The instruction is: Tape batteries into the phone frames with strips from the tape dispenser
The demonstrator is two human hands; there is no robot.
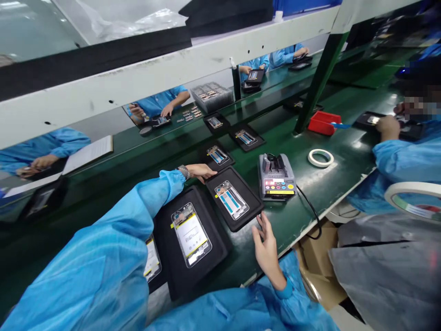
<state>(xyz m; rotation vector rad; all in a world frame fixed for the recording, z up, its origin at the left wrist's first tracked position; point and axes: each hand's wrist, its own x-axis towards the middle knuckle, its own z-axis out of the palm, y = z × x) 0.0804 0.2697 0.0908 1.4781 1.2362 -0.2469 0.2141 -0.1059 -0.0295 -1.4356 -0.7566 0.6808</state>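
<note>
A black tray (253, 216) carries an opened phone frame (231, 200) with blue strips and no battery showing. My left hand (201, 171) grips the tray's far left corner, fingers partly hidden at the rim. At the near right corner, my right hand (267, 246) has its fingertips by the edge, thumb and fingers apart; whether they press on it I cannot tell. To the left, a larger black tray (217, 243) bears a phone frame with a white, yellow-edged battery (191, 233). Another phone frame with a battery (151, 259) is partly covered by my left sleeve.
A grey tape dispenser (277, 179) stands right of the tray, its black cable running off the bench edge. Beyond are a tape roll (320, 158), a red bin (324, 123) and more phone trays (246, 137). A green post (320, 82) rises behind. Co-workers sit opposite and at right.
</note>
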